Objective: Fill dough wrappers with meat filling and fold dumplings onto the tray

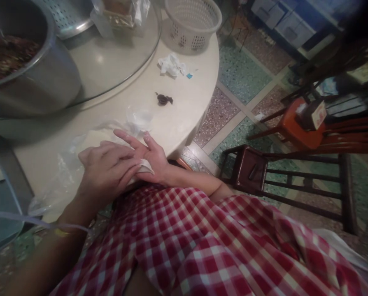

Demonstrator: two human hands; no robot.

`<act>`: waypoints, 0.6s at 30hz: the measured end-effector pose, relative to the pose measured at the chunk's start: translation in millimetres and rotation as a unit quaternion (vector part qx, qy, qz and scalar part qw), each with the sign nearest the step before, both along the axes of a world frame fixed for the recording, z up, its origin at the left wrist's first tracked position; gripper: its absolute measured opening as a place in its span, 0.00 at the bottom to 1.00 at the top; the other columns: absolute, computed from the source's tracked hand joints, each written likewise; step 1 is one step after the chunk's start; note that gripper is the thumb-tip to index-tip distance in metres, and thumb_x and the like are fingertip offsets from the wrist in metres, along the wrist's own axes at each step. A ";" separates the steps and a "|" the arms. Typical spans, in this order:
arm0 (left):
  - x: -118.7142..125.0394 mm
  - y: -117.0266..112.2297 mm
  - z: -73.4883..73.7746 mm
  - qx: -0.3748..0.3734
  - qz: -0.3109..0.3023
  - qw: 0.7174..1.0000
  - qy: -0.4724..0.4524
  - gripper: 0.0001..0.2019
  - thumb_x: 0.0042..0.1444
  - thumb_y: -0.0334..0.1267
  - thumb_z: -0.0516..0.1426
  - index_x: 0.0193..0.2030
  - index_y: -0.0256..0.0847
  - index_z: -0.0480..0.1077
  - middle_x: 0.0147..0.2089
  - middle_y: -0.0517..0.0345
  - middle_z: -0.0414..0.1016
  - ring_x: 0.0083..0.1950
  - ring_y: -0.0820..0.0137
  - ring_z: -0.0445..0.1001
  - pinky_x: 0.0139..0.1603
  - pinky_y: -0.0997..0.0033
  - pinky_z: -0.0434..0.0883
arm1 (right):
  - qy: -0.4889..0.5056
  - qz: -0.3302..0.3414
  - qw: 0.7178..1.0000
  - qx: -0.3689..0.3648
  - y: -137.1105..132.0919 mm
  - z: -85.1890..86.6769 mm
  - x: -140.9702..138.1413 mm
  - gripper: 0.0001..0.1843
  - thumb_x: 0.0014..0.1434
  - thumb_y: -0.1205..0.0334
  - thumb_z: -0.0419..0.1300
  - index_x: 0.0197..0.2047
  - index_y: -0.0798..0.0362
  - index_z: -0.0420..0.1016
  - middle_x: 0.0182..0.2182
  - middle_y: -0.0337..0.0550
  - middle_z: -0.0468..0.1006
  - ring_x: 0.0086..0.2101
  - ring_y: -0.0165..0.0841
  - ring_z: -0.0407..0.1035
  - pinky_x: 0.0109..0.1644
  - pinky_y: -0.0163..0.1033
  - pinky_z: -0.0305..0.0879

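Note:
Palm up, my right hand point(154, 158) reaches in from the right over the near table edge, its visible fingers stretched out and apart. My left hand point(108, 166) lies across it from the left, fingers bent and pressed onto a thin white piece point(146, 166) at the right palm. Whether this piece is tissue or a dough skin I cannot tell; part of it is hidden under the fingers. Beyond the hands a clear plastic bag point(68, 166) lies on the table, with pale material in it. A small clear plastic cup point(140, 117) stands just past the right fingertips.
A big metal pot point(59, 78) with dark brown chopped contents stands on a glass turntable point(110, 68). A dark small lump point(163, 99), crumpled white tissue point(171, 65) and a white basket point(193, 39) are along the round table point(184, 111). Wooden chairs point(248, 170) stand at the right.

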State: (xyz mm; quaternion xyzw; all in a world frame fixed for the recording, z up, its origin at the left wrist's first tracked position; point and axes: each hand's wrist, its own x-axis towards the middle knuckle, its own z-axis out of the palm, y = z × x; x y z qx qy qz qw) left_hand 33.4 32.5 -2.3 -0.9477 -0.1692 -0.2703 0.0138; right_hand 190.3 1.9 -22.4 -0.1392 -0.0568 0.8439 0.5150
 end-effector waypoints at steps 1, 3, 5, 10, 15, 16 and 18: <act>-0.5 -1.2 -2.3 0.008 0.001 1.000 -0.003 0.02 0.62 0.34 0.61 0.41 0.44 0.75 0.45 0.52 0.81 0.47 0.59 0.73 0.48 0.55 0.66 | 0.008 -0.004 1.000 -0.005 0.1 -0.6 -0.7 0.34 0.72 0.51 0.27 0.65 0.50 0.65 0.47 0.47 0.81 0.39 0.34 0.76 0.42 0.41 0.76; -1.7 -3.2 -6.9 0.017 0.003 1.000 -0.013 0.03 0.62 0.34 0.60 0.42 0.44 0.76 0.46 0.52 0.81 0.48 0.59 0.73 0.48 0.55 0.67 | 0.023 -0.009 1.000 -0.017 0.2 -2.1 -1.5 0.34 0.72 0.53 0.27 0.64 0.51 0.67 0.47 0.47 0.81 0.42 0.34 0.77 0.45 0.42 0.76; -2.5 -4.5 -9.9 0.010 0.001 1.000 -0.011 0.05 0.63 0.34 0.60 0.43 0.44 0.76 0.46 0.51 0.80 0.48 0.59 0.74 0.48 0.55 0.67 | 0.034 -0.014 0.999 -0.026 0.4 -3.8 -1.6 0.35 0.73 0.53 0.26 0.63 0.52 0.68 0.45 0.47 0.81 0.43 0.33 0.77 0.46 0.40 0.76; 1.9 -5.3 -6.7 -0.023 0.002 1.000 -0.002 0.07 0.64 0.35 0.60 0.48 0.44 0.76 0.48 0.49 0.79 0.49 0.59 0.73 0.49 0.55 0.67 | 0.028 -0.010 1.000 -0.006 0.8 -7.2 -2.1 0.36 0.73 0.54 0.23 0.69 0.53 0.61 0.46 0.49 0.82 0.43 0.34 0.78 0.46 0.41 0.76; 12.6 -4.2 -1.0 -0.005 -0.036 0.999 -0.017 0.03 0.64 0.36 0.60 0.39 0.45 0.76 0.44 0.54 0.78 0.45 0.62 0.71 0.47 0.58 0.65 | 0.001 -0.008 1.000 0.005 0.6 -11.0 -4.9 0.35 0.73 0.52 0.25 0.72 0.53 0.57 0.48 0.49 0.82 0.43 0.35 0.78 0.50 0.45 0.75; 14.0 -4.2 -1.0 -0.003 -0.043 0.999 -0.023 0.03 0.64 0.35 0.60 0.39 0.45 0.75 0.44 0.54 0.77 0.45 0.61 0.71 0.47 0.58 0.65 | -0.003 -0.009 1.000 0.005 0.7 -12.0 -5.5 0.35 0.73 0.51 0.25 0.72 0.53 0.57 0.48 0.48 0.82 0.43 0.35 0.78 0.50 0.44 0.75; 14.8 -4.2 -2.0 -0.005 -0.050 0.998 -0.034 0.02 0.63 0.34 0.61 0.39 0.44 0.75 0.45 0.53 0.77 0.47 0.61 0.70 0.49 0.58 0.65 | -0.007 -0.011 1.000 0.007 1.1 -13.4 -6.1 0.35 0.73 0.50 0.26 0.72 0.52 0.57 0.47 0.48 0.82 0.44 0.35 0.78 0.50 0.44 0.75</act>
